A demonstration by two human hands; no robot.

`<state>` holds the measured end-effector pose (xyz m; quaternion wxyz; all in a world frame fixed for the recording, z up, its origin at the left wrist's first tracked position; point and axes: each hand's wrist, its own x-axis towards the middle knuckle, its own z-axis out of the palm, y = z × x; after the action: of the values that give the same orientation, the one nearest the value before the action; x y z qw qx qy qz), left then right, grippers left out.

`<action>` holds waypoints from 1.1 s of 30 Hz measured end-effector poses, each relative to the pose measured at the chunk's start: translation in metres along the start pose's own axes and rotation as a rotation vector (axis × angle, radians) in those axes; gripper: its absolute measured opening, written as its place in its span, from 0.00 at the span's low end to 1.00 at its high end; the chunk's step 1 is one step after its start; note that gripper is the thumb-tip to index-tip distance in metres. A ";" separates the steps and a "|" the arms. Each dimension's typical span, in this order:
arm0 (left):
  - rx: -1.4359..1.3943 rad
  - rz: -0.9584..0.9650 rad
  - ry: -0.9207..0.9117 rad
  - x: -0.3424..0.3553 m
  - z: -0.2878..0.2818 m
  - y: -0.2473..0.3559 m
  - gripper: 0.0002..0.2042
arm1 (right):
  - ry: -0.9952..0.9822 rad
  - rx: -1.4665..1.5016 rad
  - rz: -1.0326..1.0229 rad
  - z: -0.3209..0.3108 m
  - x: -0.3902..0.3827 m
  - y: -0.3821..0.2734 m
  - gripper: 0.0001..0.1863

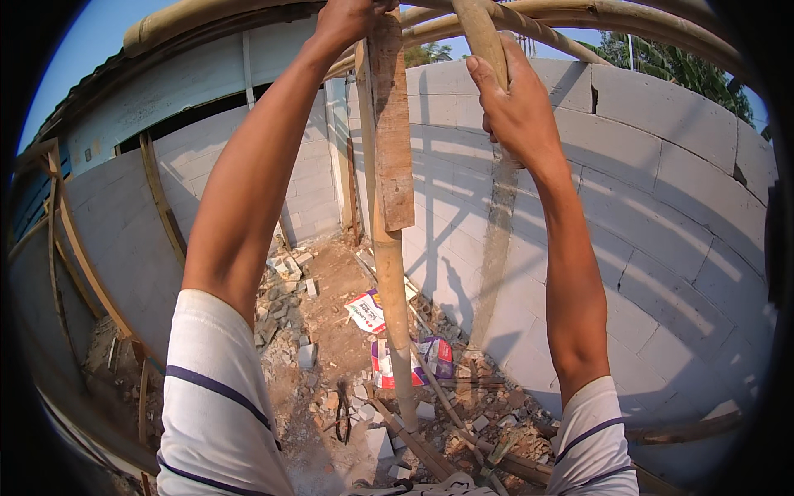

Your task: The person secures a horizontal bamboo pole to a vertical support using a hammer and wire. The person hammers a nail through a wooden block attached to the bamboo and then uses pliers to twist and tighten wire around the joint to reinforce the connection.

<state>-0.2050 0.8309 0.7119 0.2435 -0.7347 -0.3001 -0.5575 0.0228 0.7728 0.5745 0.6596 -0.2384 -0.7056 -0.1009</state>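
Both arms reach up. My left hand [347, 18], partly cut off at the top edge, has its fingers closed at the top of a rough upright wooden plank [393, 124]; exactly what it grips is unclear. The plank lies alongside an upright bamboo pole [389, 289] that extends down toward the ground. To the right, my right hand [514, 107] is wrapped around another bamboo pole [481, 37], whose lower length looks blurred against the wall. Horizontal bamboo beams [579, 15] cross just above both hands.
A grey block wall [686, 190] curves across the right and back. Timber props [161, 198] lean along the left wall. Below lie dirt, rubble [289, 306], printed sacks [364, 314] and loose sticks [438, 388]. A corrugated roof edge [91, 83] is at upper left.
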 end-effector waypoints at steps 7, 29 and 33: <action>0.006 0.004 0.250 -0.028 0.017 0.001 0.11 | 0.075 0.013 0.035 -0.018 -0.012 0.002 0.25; 0.127 0.046 0.326 -0.032 0.042 -0.023 0.11 | -0.083 0.058 0.171 0.001 -0.013 0.000 0.25; 0.156 0.101 0.459 -0.035 0.050 -0.029 0.11 | -0.105 0.086 0.181 0.003 -0.013 -0.003 0.25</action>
<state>-0.1996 0.8797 0.6655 0.3890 -0.5819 -0.2419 -0.6720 0.0192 0.7685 0.5625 0.6377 -0.2774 -0.7186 0.0022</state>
